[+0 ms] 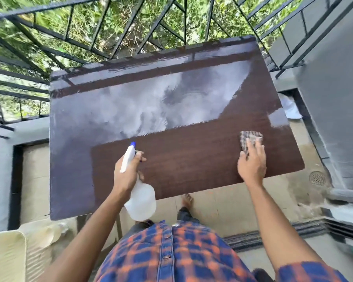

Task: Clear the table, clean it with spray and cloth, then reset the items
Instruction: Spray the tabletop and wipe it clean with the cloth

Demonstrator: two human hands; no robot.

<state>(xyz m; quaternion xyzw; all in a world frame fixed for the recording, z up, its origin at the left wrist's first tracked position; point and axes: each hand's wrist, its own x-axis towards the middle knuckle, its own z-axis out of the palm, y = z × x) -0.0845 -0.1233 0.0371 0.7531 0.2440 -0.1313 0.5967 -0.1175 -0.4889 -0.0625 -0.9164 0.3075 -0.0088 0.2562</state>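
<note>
A glossy dark brown table point(192, 165) fills the middle of the head view, its far half reflecting the sky. My left hand point(127, 171) grips a white spray bottle point(141, 198) by the neck, its blue-tipped nozzle pointing away over the tabletop. My right hand point(252, 161) lies flat with straight fingers on a checked cloth point(248, 139), pressing it onto the table near the right end.
A black metal railing point(130, 33) with greenery behind runs along the table's far side. A grey wall point(334, 98) stands at the right, with a floor drain point(317, 178) below it. A cream plastic chair point(6, 257) sits at the lower left. My foot point(186, 200) shows under the near edge.
</note>
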